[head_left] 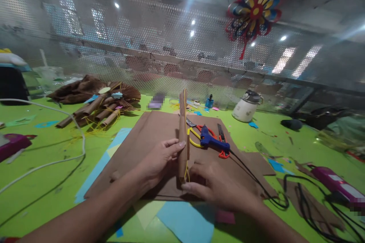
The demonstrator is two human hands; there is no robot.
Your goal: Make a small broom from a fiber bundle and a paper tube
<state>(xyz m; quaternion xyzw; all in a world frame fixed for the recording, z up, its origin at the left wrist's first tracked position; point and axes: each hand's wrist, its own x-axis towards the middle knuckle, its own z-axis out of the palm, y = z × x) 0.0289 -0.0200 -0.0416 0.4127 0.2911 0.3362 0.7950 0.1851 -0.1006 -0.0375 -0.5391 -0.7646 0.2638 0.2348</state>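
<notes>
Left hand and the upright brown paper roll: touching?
Touching. The head view shows the left hand gripping the brown paper roll, digits pressed against it.

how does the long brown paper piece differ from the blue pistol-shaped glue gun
The long brown paper piece is held in the left hand; the blue pistol-shaped glue gun lies unheld. The paper piece is straight, while the glue gun is bent. Both have a strand: yellow string on the paper piece, black cord on the glue gun.
</notes>
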